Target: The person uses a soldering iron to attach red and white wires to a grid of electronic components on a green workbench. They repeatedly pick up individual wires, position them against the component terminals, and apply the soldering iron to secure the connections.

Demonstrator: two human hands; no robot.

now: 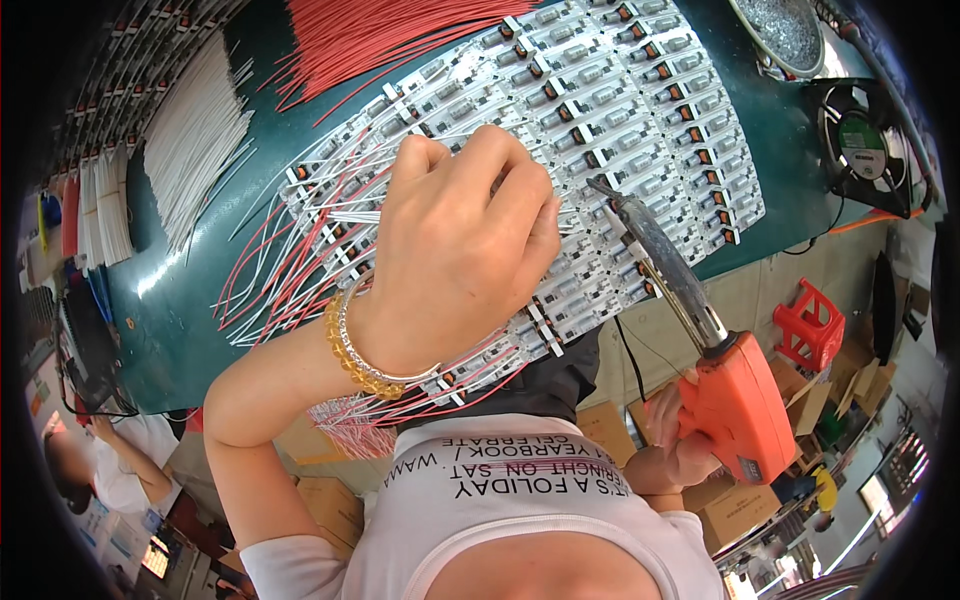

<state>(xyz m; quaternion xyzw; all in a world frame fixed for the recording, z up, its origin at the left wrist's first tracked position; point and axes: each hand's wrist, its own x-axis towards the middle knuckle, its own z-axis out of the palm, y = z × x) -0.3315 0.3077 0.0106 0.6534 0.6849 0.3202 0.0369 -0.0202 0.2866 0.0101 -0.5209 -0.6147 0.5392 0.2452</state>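
The right hand [672, 440] grips the orange soldering gun [735, 405] at the near right. Its long axis runs from near right to far left, and the tip [600, 187] points at the boards [640, 130] on the green table [190, 310]. The left hand [460, 250] rests curled over the boards, its fingers bent close together; what they pinch I cannot tell. Red wires [370, 35] and white wires [195, 135] lie far left. A round dish [785, 30] of grey bits stands far right, beside a fan [865, 145].

Single head-worn fisheye view, looking steeply down, close over green workbench [180, 330], edges bent toward the rim
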